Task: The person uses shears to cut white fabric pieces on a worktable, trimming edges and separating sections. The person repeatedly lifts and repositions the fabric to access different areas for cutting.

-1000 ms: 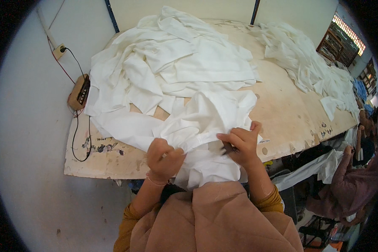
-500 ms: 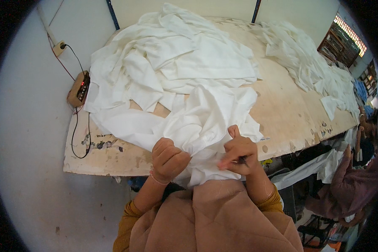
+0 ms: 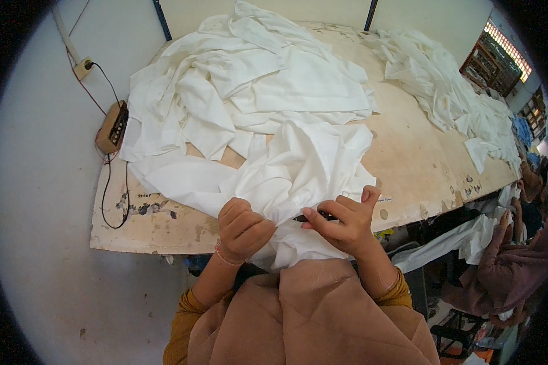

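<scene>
My left hand [image 3: 245, 230] is closed at the near edge of the table, pinching a fold of a white garment [image 3: 292, 161]. The garment lies bunched in front of me and hangs over the edge toward my lap. My right hand [image 3: 346, 224] holds small black thread snips [image 3: 299, 218] between thumb and fingers. Their dark tip points left, close to the pinched cloth; whether it touches the cloth I cannot tell. Most of the snips are hidden by my fingers.
A large heap of white garments [image 3: 225, 79] covers the left and back of the worn wooden table [image 3: 402, 176]. More white cloth [image 3: 432, 85] lies at the back right. A wired box [image 3: 112, 129] hangs on the left wall. Another person [image 3: 511, 267] sits at the right.
My right hand has turned, bringing the snips' tip up and left toward the pinched cloth. My left hand keeps its grip in nearly the same place.
</scene>
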Demonstrator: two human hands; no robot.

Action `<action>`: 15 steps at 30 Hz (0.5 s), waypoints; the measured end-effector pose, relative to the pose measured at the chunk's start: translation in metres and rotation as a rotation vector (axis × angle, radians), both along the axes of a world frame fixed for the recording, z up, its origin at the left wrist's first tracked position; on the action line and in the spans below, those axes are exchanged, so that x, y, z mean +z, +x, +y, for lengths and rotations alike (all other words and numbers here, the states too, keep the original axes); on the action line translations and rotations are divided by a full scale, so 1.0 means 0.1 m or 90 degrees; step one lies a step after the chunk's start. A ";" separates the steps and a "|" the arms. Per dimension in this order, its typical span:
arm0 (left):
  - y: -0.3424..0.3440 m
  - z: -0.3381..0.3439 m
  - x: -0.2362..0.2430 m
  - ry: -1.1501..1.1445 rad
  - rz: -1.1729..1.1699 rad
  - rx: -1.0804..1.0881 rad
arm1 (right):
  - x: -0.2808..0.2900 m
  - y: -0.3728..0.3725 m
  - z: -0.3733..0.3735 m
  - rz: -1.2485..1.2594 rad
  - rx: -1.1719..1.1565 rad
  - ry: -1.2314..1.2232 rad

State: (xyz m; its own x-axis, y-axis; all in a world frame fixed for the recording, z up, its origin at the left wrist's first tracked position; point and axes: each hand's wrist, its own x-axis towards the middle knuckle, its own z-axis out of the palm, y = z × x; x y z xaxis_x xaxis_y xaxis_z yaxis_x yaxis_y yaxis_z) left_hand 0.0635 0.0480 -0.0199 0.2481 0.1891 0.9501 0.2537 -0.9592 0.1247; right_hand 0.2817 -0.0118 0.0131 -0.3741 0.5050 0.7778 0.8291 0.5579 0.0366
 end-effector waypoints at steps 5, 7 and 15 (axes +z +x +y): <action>0.00 -0.01 -0.01 -0.007 0.010 -0.025 | 0.07 0.18 0.03 0.226 0.019 -0.180; 0.03 -0.05 0.05 -0.063 0.079 -0.058 | 0.15 0.06 0.14 0.406 -0.046 -0.164; 0.16 -0.08 0.46 -0.363 0.037 -0.044 | -0.09 0.35 0.55 0.646 -0.017 -0.445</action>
State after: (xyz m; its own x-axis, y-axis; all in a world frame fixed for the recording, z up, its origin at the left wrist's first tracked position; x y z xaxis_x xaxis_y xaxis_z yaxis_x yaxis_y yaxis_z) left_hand 0.0793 0.0398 0.0259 0.3269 0.6494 0.6866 0.2147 -0.7586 0.6152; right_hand 0.3167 0.0434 0.0041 0.2585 0.9276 0.2695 0.3196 0.1812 -0.9301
